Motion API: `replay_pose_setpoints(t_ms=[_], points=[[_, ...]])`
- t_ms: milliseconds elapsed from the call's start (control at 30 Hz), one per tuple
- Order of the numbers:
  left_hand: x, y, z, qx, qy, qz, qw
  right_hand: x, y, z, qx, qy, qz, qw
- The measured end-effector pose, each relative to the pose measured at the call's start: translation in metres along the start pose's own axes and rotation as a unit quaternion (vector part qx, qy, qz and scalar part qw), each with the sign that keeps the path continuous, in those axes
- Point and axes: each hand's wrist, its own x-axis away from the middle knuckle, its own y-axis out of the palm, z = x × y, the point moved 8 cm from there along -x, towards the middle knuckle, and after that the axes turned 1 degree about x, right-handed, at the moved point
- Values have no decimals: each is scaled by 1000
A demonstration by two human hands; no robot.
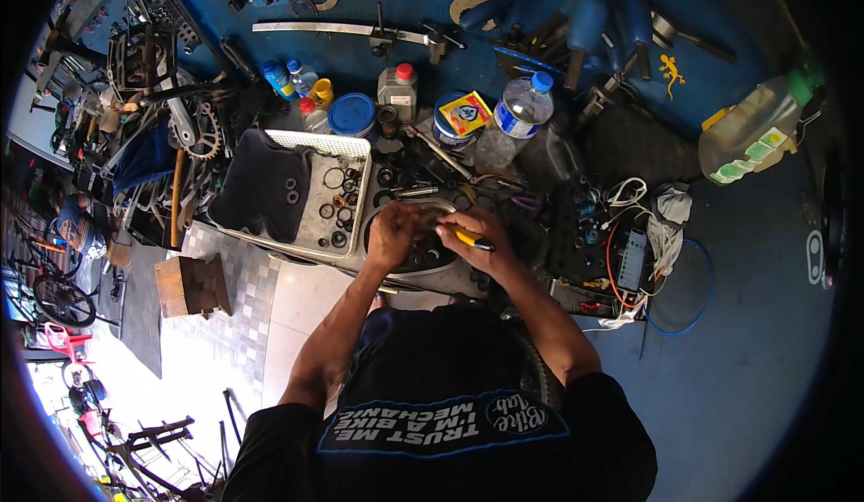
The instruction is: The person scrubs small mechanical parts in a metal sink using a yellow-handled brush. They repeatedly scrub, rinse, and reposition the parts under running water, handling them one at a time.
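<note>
Near the front edge of the cluttered grey surface (457, 280), the right hand (487, 230) has its grip closed around a slim yellow-and-black tool (469, 237) — above a round metal-rimmed tray (430, 272). The left hand (392, 235) is bunched alongside — what its grip grasps, I cannot tell. A white rectangular plastic basket (364, 162) lies toward the left edge.

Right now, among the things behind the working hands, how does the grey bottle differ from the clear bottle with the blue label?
Cap: the grey bottle has a red cap, while the clear bottle has a blue cap.
Body: the grey bottle looks opaque and boxy; the clear bottle is see-through and rounded.
Size: the grey bottle appears smaller than the clear bottle.
Shared: both have their caps on.
</note>
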Motion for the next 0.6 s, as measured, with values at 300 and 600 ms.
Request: replay_pose_setpoints(t_ms=[300, 600], points=[[2, -2, 2, -38, -29, -29, 998, 3, -4, 10, -27, -54, -31, 998], [1, 4, -26, 87, -61, -88, 990, -3, -3, 18, 60, -108, -2, 992]])
